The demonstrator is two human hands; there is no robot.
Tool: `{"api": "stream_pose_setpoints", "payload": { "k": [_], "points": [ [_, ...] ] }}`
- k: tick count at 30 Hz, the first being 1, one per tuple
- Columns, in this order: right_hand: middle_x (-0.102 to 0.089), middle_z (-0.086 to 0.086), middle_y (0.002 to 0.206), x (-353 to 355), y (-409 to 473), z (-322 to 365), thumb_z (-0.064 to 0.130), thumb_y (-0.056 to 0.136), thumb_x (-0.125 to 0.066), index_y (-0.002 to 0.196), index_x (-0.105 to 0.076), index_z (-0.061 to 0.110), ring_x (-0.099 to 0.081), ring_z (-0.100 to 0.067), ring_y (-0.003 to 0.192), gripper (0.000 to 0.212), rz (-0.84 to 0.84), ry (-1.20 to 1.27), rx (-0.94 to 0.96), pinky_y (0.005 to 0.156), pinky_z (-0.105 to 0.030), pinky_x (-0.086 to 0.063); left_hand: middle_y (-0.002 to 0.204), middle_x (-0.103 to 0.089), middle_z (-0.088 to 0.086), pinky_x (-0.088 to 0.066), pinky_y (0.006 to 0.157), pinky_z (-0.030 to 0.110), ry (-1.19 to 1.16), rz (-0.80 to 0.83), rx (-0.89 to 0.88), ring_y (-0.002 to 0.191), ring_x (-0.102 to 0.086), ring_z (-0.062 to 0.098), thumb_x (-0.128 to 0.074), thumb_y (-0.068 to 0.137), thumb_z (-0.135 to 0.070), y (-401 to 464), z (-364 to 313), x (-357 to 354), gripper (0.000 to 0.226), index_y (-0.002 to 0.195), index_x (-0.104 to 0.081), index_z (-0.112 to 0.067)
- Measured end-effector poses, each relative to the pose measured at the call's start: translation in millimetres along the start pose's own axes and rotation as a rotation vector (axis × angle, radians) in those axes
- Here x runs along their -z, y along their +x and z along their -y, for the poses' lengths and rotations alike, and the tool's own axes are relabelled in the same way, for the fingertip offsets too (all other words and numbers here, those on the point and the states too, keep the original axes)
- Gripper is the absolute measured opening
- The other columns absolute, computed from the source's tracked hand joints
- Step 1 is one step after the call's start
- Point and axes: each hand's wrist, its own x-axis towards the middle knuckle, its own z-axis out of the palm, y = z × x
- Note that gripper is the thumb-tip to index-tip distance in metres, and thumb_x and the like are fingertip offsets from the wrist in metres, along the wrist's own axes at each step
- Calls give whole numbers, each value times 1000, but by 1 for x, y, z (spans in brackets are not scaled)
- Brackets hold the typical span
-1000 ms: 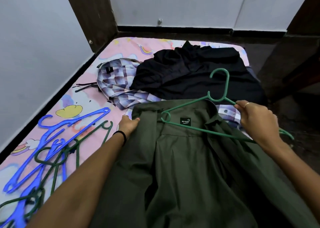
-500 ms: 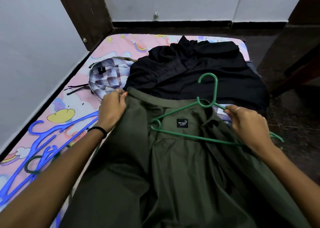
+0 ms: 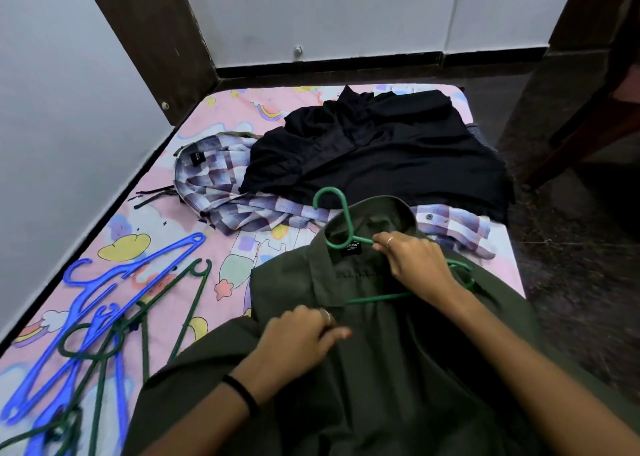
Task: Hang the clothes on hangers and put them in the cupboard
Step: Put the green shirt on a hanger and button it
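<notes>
An olive green shirt lies spread on the bed in front of me, collar away from me. A green hanger sits inside it, with the hook sticking out past the collar and the left arm under the cloth. My right hand grips the hanger's right arm just below the collar. My left hand pinches the shirt's left front panel near the placket. A checked shirt and a black garment lie farther back.
Several loose blue hangers and dark green hangers are scattered on the pink patterned bedsheet at the left. A white wall runs along the left side, and dark floor lies to the right of the bed.
The shirt's left shoulder now covers the hanger's left arm. My left hand came down from the shoulder to the front panel. My right hand shifted the hanger left into the collar.
</notes>
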Motion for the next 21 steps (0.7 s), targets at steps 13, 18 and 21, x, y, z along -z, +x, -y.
{"api": "stream_pose_setpoints", "payload": {
  "k": [13,18,21],
  "points": [
    [-68,2,102,5,9,18,32,98,-51,106,-64,21,-64,-26,96,19,97,211,-13,74,-39,-51,124,-60,-3,-33,91,12,-547,-314,-117,113,-47,3,-73,83,-31,94,36,38,47,126,-59,-17],
    [-61,10,71,16,9,8,13,93,-60,101,-68,13,-57,2,64,12,166,432,-65,66,-19,-39,118,-65,2,-48,87,35,-310,-343,-191,108,-59,21,-70,85,-36,91,33,38,51,131,-53,-20],
    [-62,9,69,22,9,12,8,92,-59,102,-68,13,-59,2,62,14,207,547,-82,64,-16,-43,116,-62,-2,-52,77,43,-129,-348,-263,102,-61,28,-56,90,-47,94,35,36,47,133,-49,-30]
  ]
}}
